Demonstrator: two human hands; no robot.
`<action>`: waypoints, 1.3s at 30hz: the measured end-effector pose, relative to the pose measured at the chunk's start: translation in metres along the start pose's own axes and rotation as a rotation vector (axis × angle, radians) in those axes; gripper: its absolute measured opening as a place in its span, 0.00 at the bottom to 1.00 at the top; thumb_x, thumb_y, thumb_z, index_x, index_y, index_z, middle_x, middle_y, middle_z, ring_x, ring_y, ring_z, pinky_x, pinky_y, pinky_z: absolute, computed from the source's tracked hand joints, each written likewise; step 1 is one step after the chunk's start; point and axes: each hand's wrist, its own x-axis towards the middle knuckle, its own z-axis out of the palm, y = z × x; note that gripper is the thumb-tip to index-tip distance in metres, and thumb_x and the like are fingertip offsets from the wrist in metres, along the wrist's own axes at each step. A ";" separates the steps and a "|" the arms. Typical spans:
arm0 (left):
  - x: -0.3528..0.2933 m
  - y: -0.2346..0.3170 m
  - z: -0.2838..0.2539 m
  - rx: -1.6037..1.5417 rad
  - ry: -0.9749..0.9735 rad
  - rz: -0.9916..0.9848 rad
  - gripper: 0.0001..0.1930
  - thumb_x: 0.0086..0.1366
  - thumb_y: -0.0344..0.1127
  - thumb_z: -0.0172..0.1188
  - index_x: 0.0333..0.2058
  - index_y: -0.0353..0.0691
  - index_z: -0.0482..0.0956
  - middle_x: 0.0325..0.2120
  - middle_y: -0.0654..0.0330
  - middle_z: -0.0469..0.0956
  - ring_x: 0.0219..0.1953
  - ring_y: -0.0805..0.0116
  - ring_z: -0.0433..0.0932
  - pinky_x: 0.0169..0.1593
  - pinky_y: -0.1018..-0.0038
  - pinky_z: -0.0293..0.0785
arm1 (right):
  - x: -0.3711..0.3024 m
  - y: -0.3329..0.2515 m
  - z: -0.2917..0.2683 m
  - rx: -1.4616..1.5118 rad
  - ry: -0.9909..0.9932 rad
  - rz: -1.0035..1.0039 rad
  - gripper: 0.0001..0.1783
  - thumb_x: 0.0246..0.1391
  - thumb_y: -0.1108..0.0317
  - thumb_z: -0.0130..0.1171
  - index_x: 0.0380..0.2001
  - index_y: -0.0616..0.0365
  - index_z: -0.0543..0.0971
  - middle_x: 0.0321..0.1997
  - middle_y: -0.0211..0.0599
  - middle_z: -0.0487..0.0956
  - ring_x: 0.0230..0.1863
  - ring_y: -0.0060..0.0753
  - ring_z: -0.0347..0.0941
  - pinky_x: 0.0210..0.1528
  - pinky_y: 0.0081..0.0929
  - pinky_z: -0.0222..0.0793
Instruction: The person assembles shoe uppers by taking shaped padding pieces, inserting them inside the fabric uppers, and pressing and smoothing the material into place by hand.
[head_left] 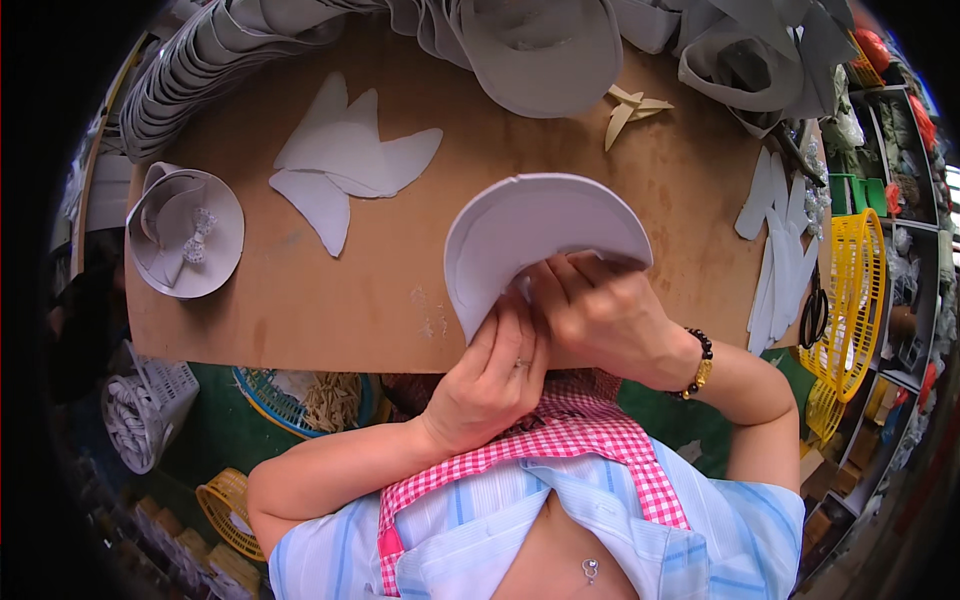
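Over a brown worktable (390, 290), we see the left hand (490, 375) and right hand (610, 320) close together at centre, both pinching the lower edge of a curved pale piece (545, 220), apparently midway worked. At left, a bow-trimmed piece (180, 235) looks further along; upper left, loose cutouts (345, 155) seem unused; stacked grey shapes (225, 55) line the top.

Place: a workshop, piecework done by hand. Evidence: brown tabletop (300, 320) carries a long nested row of like grey-white curved pieces (185, 90), loose leaf-shaped white cut-outs (345, 145), slim white strips (777, 265) and black-handled scissors (815, 293). Left hand (490, 380) and right hand (605, 320) hold a crescent-shaped white piece (515, 225). Checked apron (590, 440) worn. At right: yellow plastic basket (843, 300), open shelving (918, 226) packed with bagged stock.
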 end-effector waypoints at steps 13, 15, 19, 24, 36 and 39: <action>-0.004 -0.007 0.005 0.126 -0.025 -0.036 0.20 0.45 0.32 0.52 0.35 0.20 0.79 0.34 0.41 0.79 0.40 0.53 0.78 0.48 0.68 0.75 | 0.005 0.004 0.007 -0.253 0.088 -0.275 0.17 0.41 0.66 0.59 0.35 0.66 0.80 0.26 0.35 0.76 0.26 0.27 0.74 0.25 0.19 0.69; -0.003 -0.008 0.003 0.097 -0.022 -0.056 0.20 0.45 0.32 0.52 0.35 0.21 0.79 0.34 0.41 0.79 0.41 0.53 0.78 0.48 0.68 0.75 | 0.007 0.002 0.004 -0.201 0.061 -0.219 0.16 0.41 0.67 0.59 0.35 0.65 0.80 0.27 0.35 0.76 0.27 0.27 0.74 0.26 0.20 0.70; 0.003 -0.007 -0.002 0.019 -0.066 -0.114 0.21 0.46 0.29 0.54 0.39 0.21 0.78 0.38 0.43 0.79 0.40 0.54 0.78 0.48 0.68 0.75 | 0.010 0.006 0.005 -0.232 0.050 -0.237 0.15 0.40 0.69 0.58 0.34 0.64 0.80 0.27 0.36 0.76 0.28 0.27 0.75 0.26 0.21 0.71; 0.016 0.001 -0.003 -0.069 -0.132 -0.354 0.18 0.46 0.29 0.55 0.37 0.26 0.78 0.33 0.48 0.77 0.30 0.62 0.74 0.35 0.73 0.73 | 0.015 0.004 -0.002 -0.154 0.067 -0.211 0.13 0.38 0.70 0.57 0.31 0.63 0.80 0.27 0.35 0.77 0.27 0.28 0.74 0.25 0.21 0.70; 0.037 -0.005 0.008 0.054 0.004 -0.434 0.06 0.43 0.28 0.57 0.24 0.36 0.78 0.30 0.58 0.78 0.23 0.68 0.73 0.25 0.73 0.69 | 0.011 0.011 0.008 -0.037 0.110 -0.110 0.05 0.36 0.68 0.57 0.20 0.55 0.74 0.22 0.33 0.74 0.24 0.27 0.72 0.26 0.20 0.68; 0.039 -0.007 0.003 0.004 -0.090 -0.423 0.07 0.43 0.28 0.57 0.25 0.35 0.78 0.31 0.56 0.79 0.24 0.67 0.75 0.27 0.72 0.71 | 0.010 0.011 0.007 -0.036 0.110 -0.101 0.04 0.37 0.69 0.56 0.20 0.55 0.74 0.22 0.33 0.74 0.24 0.27 0.72 0.25 0.20 0.69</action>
